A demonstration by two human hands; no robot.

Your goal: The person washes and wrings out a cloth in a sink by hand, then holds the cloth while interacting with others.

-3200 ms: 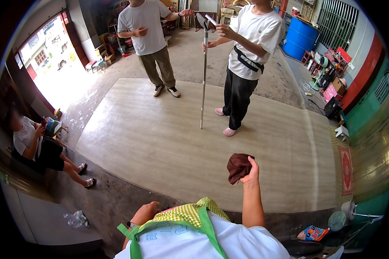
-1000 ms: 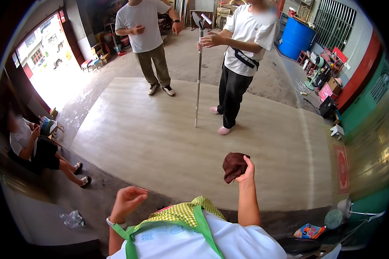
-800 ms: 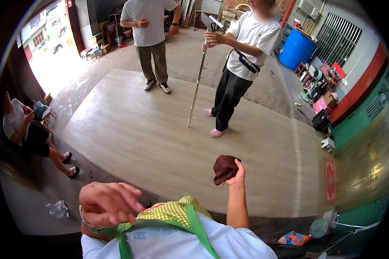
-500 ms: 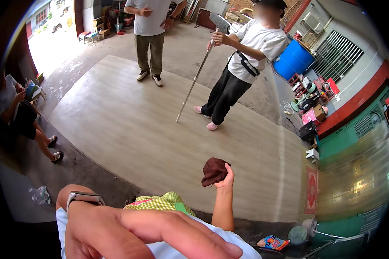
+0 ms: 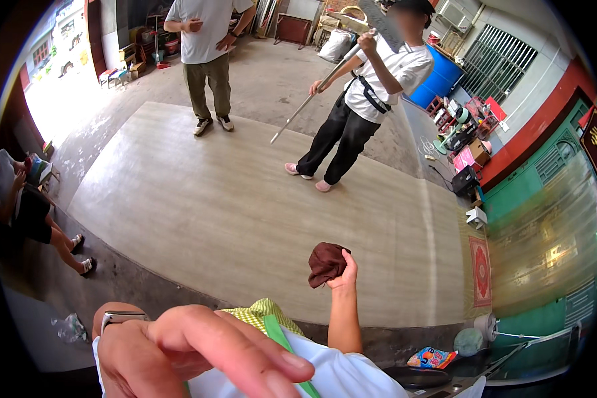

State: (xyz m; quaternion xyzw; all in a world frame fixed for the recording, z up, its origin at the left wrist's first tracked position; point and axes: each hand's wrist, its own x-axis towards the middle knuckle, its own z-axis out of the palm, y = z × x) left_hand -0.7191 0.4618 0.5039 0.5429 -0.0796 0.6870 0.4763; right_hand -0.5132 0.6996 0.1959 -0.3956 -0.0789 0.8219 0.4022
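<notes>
My right hand, raised in front of me, is closed around a crumpled dark brown cloth. Most of the cloth bunches out to the left of my thumb. Close up at the lower left is my left hand, a watch or band on its wrist. Its fingers are stretched out, with nothing visible in them, and the fingertips overlap a green strap at my front. Below my hands show my pale blue clothing and a green-and-white checked cloth.
A large beige floor sheet spreads ahead. On it stand a person with a long-handled flat mop and another person. A third person is at the left. A red rug and colourful packet lie right.
The person with the mop has lifted its pole end off the floor and tilted it. My left hand has shifted slightly left and down; my right hand still holds the cloth. The view has shifted.
</notes>
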